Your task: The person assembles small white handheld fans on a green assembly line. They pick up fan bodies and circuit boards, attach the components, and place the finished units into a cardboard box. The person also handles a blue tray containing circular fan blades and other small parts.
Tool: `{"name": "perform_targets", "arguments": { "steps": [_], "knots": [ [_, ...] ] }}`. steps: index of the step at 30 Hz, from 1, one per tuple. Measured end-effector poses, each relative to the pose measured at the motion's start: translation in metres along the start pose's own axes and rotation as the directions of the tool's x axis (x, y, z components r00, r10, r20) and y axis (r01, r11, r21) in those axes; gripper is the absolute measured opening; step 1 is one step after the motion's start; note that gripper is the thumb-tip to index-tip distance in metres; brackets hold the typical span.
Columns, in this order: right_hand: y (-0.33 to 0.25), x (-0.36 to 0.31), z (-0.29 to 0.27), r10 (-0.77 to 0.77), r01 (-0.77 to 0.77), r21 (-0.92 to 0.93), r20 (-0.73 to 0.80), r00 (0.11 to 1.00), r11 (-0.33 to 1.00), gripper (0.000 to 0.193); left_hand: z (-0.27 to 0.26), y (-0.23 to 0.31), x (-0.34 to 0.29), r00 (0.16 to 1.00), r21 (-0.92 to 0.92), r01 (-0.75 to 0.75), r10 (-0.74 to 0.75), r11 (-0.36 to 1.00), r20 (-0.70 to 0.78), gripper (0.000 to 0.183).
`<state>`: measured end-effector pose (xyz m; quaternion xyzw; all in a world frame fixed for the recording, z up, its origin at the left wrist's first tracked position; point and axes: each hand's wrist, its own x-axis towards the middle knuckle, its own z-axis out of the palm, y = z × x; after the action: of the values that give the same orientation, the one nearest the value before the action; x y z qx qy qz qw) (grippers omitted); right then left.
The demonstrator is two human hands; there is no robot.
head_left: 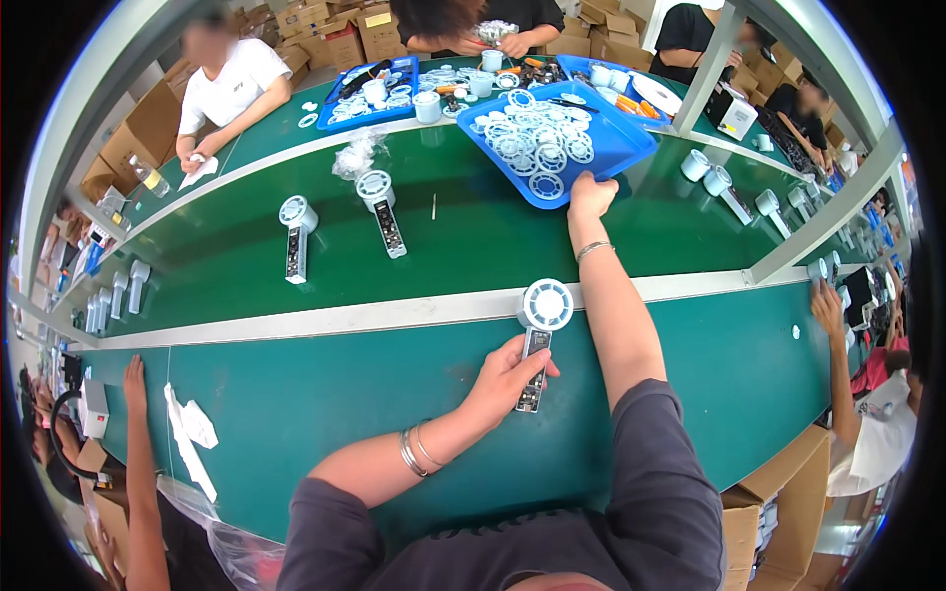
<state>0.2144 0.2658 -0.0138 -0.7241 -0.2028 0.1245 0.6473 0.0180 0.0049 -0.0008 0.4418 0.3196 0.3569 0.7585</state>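
In my left hand (514, 374) is a small handheld fan (547, 305), its round white head pointing up and away. The fan's handle is uncovered, and a dark circuit board shows in it. My right arm reaches across the metal rail, and my right hand (593, 197) grips the near edge of a blue tray (631, 148). Heaped in that tray are many white ring-shaped fan grilles (547, 148). Its fingertips are partly hidden by the hand and the tray rim. The tray lies tilted on the green belt, next to other parts.
Two more fans (296, 212) (374, 187) lie on the green belt (443, 256), beside crumpled clear plastic (360, 153). A metal rail (394, 320) divides belt and bench. White cloth strips (187, 433) lie at left. An open carton (788, 502) stands at lower right; co-workers sit around.
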Motion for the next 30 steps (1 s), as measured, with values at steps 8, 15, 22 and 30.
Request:
{"name": "perform_targets", "arguments": {
  "steps": [8, 15, 22, 30],
  "knots": [
    [0.002, -0.004, -0.009, 0.047, -0.052, 0.092, 0.052, 0.998, 0.994, 0.037, 0.0, -0.001, 0.002, 1.0, 0.018, 0.003, -0.003, 1.0, -0.004, 0.02],
    [0.002, -0.002, -0.012, 0.052, -0.056, 0.075, 0.05, 0.997, 0.996, 0.037, 0.005, 0.0, 0.004, 1.0, 0.007, 0.004, -0.004, 1.0, -0.029, 0.024],
    [0.015, 0.003, -0.003, 0.064, -0.069, 0.136, 0.045, 0.997, 0.988, 0.037, 0.002, -0.002, 0.004, 1.0, 0.001, 0.001, -0.001, 1.0, -0.016, 0.025],
    [0.003, -0.006, -0.008, 0.068, -0.07, 0.175, 0.021, 0.997, 0.982, 0.037, 0.001, 0.0, 0.001, 0.999, 0.002, 0.001, -0.001, 1.0, -0.047, 0.021]
  ]
}}
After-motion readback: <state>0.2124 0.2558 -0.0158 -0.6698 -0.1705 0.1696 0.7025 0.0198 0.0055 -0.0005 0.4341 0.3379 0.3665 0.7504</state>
